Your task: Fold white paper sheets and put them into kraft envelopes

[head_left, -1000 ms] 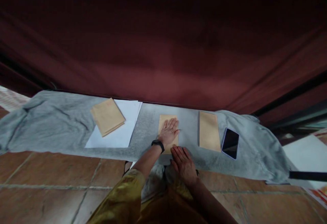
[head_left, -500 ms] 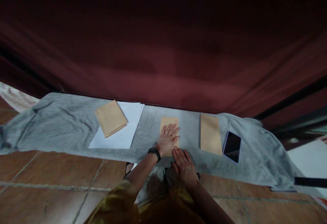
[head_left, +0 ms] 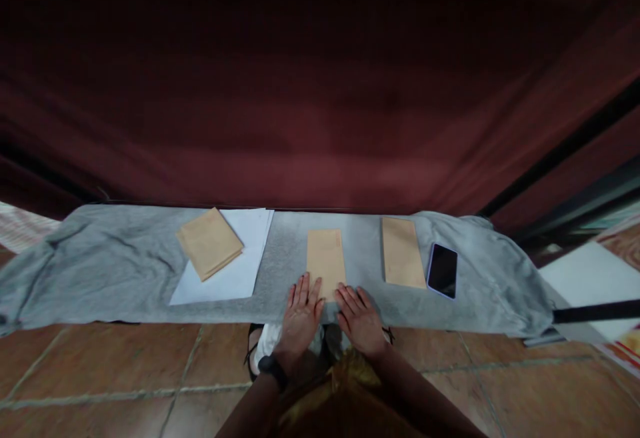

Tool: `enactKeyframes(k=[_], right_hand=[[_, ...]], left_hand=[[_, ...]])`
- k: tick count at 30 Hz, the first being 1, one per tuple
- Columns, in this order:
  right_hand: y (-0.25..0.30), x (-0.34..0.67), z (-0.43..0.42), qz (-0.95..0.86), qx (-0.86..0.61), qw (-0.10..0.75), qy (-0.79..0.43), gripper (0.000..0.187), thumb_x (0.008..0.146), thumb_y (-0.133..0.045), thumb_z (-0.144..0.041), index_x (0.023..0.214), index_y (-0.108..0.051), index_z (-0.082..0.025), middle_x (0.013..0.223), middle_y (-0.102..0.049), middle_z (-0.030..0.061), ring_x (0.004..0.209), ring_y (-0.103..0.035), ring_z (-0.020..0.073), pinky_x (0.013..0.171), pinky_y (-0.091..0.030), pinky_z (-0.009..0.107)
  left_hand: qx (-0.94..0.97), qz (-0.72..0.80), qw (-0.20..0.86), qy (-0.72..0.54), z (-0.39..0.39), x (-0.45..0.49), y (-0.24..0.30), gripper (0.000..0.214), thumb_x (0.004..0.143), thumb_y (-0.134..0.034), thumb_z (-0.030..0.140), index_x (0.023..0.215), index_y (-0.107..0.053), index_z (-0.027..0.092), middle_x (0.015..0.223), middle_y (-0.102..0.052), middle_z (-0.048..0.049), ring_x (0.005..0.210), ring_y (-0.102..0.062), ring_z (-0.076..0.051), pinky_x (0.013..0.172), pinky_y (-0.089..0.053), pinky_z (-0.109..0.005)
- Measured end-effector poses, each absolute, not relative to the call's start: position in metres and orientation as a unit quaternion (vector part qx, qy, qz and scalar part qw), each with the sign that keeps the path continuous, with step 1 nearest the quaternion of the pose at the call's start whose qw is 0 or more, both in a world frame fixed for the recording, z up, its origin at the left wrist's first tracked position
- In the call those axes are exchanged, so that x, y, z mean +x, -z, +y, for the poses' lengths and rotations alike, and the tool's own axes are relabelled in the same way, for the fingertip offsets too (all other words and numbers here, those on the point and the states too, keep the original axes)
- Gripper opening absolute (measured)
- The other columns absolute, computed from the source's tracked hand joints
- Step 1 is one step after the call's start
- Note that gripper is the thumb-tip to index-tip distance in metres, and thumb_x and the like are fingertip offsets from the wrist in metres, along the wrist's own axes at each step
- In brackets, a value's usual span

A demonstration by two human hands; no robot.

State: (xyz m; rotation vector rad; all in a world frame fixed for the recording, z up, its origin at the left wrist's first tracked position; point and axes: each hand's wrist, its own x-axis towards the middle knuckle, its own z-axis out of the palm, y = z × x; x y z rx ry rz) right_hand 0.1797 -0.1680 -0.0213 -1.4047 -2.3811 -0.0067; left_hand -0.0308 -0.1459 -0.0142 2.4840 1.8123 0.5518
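A brown paper envelope [head_left: 325,255] lies flat on the grey cloth [head_left: 287,245] in front of me. My left hand [head_left: 301,311], with a black band on the wrist, rests at the envelope's near left corner with its fingers stretched out. At the near right corner my right hand [head_left: 361,318] lies with fingers extended, their tips touching the envelope's edge. Neither hand grips anything. To the right sits another brown envelope or stack of envelopes [head_left: 403,253]. Folded brown envelopes [head_left: 210,243] lie on white paper sheets [head_left: 253,238] to the left.
A phone [head_left: 443,271] with a pale purple edge lies right of the right-hand envelopes. A dark red panel [head_left: 320,178] rises behind the cloth-covered surface. Below is a tiled floor [head_left: 125,358]. A white board [head_left: 590,285] with a black bar stands at far right.
My left hand has slid back from the middle of the envelope to its near left corner. My right hand stays by the near right corner. The camera view has shifted slightly.
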Motion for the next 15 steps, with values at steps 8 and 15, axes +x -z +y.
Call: enactKeyframes(k=[8, 15], right_hand=[[0.015, 0.173, -0.176, -0.821, -0.537, 0.192, -0.009, 0.052, 0.104, -0.047, -0.025, 0.156, -0.043, -0.019, 0.159, -0.047, 0.008, 0.146, -0.045, 0.0203, 0.126, -0.029, 0.045], [0.012, 0.165, -0.173, -0.794, -0.575, 0.193, -0.041, 0.047, 0.103, -0.049, -0.026, 0.15, -0.052, -0.021, 0.155, -0.053, 0.0083, 0.142, -0.05, 0.0218, 0.124, -0.034, 0.046]], left_hand=[[0.635, 0.62, 0.287, -0.36, -0.136, -0.034, -0.006, 0.035, 0.09, -0.058, 0.039, 0.115, -0.071, 0.019, 0.124, -0.073, -0.0147, 0.119, -0.067, -0.031, 0.107, -0.051, -0.052], [0.401, 0.606, 0.52, -0.449, -0.118, -0.024, -0.034, 0.045, 0.062, -0.08, 0.046, 0.095, -0.07, 0.018, 0.085, -0.075, -0.0041, 0.081, -0.071, -0.023, 0.077, -0.057, -0.033]])
